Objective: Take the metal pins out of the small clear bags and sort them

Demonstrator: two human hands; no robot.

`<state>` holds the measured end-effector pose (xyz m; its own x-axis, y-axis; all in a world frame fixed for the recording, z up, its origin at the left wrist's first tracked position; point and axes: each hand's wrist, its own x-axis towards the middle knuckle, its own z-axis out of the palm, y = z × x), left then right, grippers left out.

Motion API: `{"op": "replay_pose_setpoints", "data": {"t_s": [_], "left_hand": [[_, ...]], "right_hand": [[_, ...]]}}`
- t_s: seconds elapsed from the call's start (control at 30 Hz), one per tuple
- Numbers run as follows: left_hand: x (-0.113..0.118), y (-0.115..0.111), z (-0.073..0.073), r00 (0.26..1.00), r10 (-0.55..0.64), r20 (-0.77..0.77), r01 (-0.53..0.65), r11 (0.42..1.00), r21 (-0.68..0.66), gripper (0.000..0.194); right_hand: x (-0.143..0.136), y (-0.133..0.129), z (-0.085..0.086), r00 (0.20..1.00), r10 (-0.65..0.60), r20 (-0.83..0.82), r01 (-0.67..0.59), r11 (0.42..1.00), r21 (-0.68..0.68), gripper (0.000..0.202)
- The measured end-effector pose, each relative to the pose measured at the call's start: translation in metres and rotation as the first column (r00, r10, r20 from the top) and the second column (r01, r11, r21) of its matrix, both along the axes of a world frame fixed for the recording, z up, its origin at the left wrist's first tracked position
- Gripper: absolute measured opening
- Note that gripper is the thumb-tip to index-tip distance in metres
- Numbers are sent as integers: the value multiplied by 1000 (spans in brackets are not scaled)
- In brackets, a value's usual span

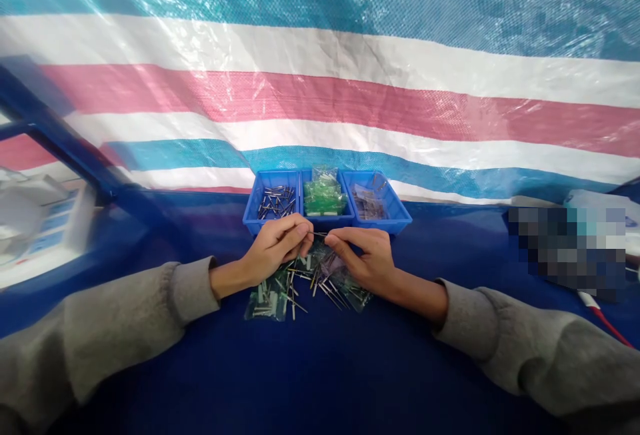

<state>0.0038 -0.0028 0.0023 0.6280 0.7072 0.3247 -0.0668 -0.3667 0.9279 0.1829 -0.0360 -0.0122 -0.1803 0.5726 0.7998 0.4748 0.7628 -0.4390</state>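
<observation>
A thin metal pin (318, 234) is between the two hands, above the loose heap and just in front of the bins; only its middle shows, as fingers cover both ends. The left hand (280, 246) pinches one end between thumb and fingers, and the right hand (364, 258) pinches the other. The hands also hide part of the heap below. At the far right a pixelated patch (570, 248) cannot be made out, and at the left edge a white box (57, 231) is blurred and cut off.

Three blue bins stand side by side. The left bin (254, 225) holds loose pins, the middle bin (323, 224) green packets (325, 196) with a clear one at the back, and the right bin (387, 225) clear packets (369, 203), their contents hard to tell.

On the blue table (320, 375), loose pins (327, 288) lie among clear bags (267, 307). A striped sheet (320, 98) hangs behind the bins; a red cable (610, 328) runs at right.
</observation>
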Motion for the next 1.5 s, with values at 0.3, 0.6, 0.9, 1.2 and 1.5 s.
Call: {"op": "replay_pose_setpoints", "data": {"t_s": [0.3, 0.6, 0.9, 1.2, 1.5], "left_hand": [[-1, 0, 0, 1000, -9, -13, 9, 1000, 11, 25], [-1, 2, -2, 998, -59, -31, 60, 998, 27, 25], [-1, 1, -1, 993, -120, -16, 120, 993, -2, 23], [-1, 1, -1, 991, -131, -11, 131, 991, -10, 22], [-2, 2, -3, 990, -139, -1, 139, 990, -30, 23]], "right_hand": [[0, 0, 0, 1000, -10, 9, 10, 1000, -30, 21], [0, 1, 0, 1000, -14, -23, 13, 999, -42, 19], [0, 5, -1, 998, -7, -57, -2, 987, -161, 22], [0, 6, -2, 998, 9, -61, -20, 984, -179, 22], [0, 6, -1, 998, 12, -61, -21, 989, -148, 22]]}}
